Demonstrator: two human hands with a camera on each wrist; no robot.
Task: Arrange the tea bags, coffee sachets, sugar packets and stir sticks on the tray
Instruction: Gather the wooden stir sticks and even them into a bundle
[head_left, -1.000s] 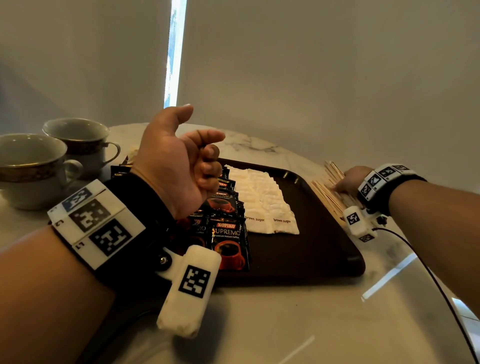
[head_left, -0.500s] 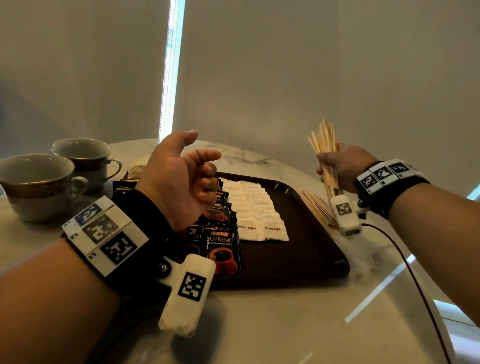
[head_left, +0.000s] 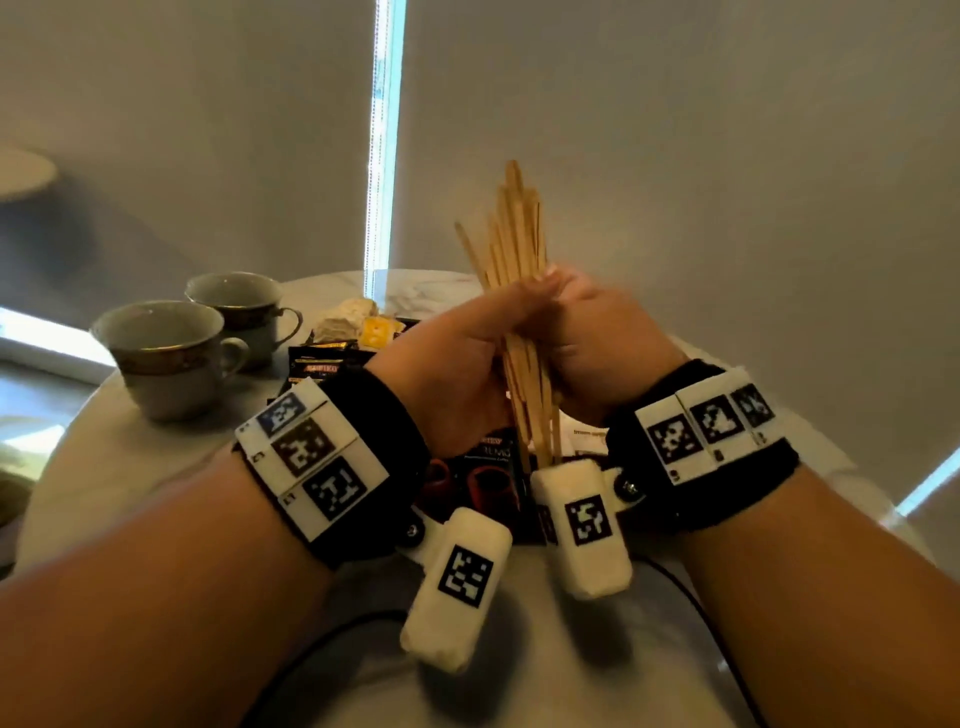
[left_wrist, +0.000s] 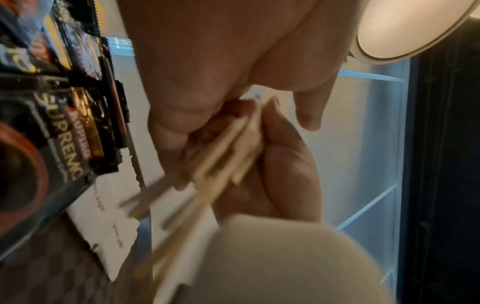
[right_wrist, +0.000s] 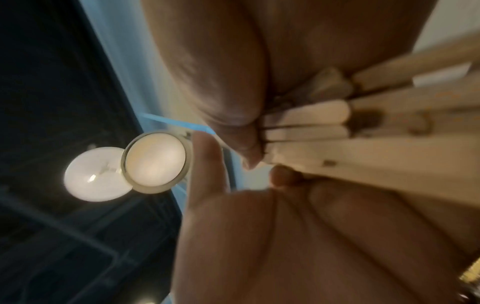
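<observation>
Both hands together, raised over the tray: left hand (head_left: 457, 358) and right hand (head_left: 597, 353) clamped from either side round a bundle of wooden stir sticks (head_left: 519, 244), held upright, tips fanning above the fists. Below, on the tray, black coffee sachets (left_wrist: 62, 131) beside white sugar packets (left_wrist: 109, 209). Two cups (head_left: 171, 353) standing at the left on the table (head_left: 130, 467)
</observation>
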